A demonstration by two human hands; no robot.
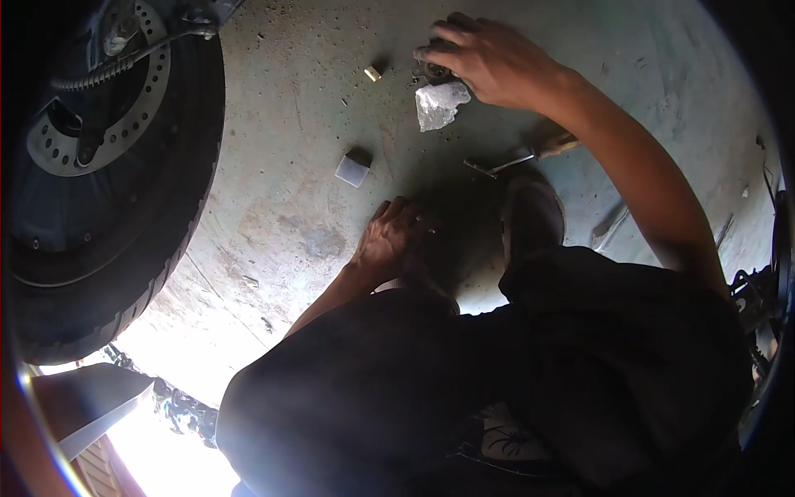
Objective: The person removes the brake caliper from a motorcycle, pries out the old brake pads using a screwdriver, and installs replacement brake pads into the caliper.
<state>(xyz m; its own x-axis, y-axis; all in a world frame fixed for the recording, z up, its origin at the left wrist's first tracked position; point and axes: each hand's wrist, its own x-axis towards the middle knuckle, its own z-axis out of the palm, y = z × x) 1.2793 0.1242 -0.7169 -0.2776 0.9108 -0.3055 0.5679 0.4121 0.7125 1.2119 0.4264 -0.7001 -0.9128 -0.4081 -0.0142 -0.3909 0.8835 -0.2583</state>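
My right hand (497, 65) reaches out over the floor, its fingers curled around a dark, round metal part (434, 73), partly hidden by them. Touching or very near that part is a crumpled clear plastic bag (440, 105). Down by my foot, my left hand (386, 238) is closed with the knuckles up; whatever its fingers hold, if anything, is in shadow. A small box with a pale top (353, 170) stands just beyond the left hand. Farther out lies a small brass-coloured piece (373, 74).
A tool with a wooden handle (556, 146) and metal shaft lies by my shoe (534, 215). On the left stands a motorcycle wheel with a black tyre (195, 157) and a brake disc (149, 116). Another metal tool (614, 227) is on the floor at right, under my arm.
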